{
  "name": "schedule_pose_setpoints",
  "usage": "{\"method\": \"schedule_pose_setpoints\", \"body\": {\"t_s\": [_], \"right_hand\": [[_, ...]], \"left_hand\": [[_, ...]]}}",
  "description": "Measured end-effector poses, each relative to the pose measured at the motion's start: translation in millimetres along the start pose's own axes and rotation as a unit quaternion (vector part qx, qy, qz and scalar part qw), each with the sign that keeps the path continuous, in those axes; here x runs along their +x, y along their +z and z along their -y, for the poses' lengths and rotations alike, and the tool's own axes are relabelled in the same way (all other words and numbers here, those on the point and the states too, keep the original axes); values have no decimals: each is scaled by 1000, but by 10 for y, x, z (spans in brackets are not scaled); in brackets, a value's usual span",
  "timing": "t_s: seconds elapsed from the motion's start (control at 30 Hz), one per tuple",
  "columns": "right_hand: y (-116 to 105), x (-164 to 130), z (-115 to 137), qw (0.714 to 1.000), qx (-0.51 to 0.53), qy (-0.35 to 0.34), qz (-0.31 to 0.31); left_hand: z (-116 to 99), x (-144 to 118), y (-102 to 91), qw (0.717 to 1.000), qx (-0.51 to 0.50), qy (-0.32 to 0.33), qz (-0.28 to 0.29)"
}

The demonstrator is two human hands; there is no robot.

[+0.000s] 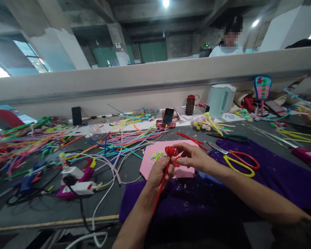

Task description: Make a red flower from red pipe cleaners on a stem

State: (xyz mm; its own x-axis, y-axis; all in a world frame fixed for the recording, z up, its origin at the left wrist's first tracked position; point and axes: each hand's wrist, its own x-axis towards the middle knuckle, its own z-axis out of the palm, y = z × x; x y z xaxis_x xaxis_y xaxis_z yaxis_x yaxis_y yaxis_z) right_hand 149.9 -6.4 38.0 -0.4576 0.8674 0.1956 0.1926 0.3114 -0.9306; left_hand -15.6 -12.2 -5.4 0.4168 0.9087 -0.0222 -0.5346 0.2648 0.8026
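Observation:
My left hand (159,171) grips a red pipe cleaner (161,186) whose top is coiled into a small red flower (171,151); the loose stem runs down past my wrist. My right hand (191,155) pinches the red coil from the right, fingers closed on it. Both hands hover over a pink foam sheet (149,162) lying partly on a purple cloth (274,176).
Scissors with red and yellow handles (238,159) lie on the cloth to the right. Loose pipe cleaners (124,138) cover the table. Glue guns and cables (77,180) sit left. A phone (168,116), bottle (190,104) and kettle (220,99) stand behind. A person sits beyond the partition.

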Motion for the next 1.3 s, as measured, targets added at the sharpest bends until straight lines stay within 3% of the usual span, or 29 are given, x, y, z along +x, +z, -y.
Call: {"method": "schedule_pose_setpoints", "body": {"t_s": [0.1,0.27,0.5,0.7,1.07,1.3], "right_hand": [[70,60,6,999,30,16,6],[208,31,-73,993,78,33,-77],[394,37,-63,993,110,42,-26],[525,175,-27,985,162,57,-14],[515,167,-3,976,207,64,11],[443,151,5,971,228,67,10]], "left_hand": [[-4,1,7,1000,-8,-17,-12],[-31,4,32,992,-33,25,-115],[-15,3,35,971,38,136,-190],[-13,5,24,973,36,148,-173],[-38,-21,53,987,37,95,-123],[-38,-21,9,988,16,105,-114]]}}
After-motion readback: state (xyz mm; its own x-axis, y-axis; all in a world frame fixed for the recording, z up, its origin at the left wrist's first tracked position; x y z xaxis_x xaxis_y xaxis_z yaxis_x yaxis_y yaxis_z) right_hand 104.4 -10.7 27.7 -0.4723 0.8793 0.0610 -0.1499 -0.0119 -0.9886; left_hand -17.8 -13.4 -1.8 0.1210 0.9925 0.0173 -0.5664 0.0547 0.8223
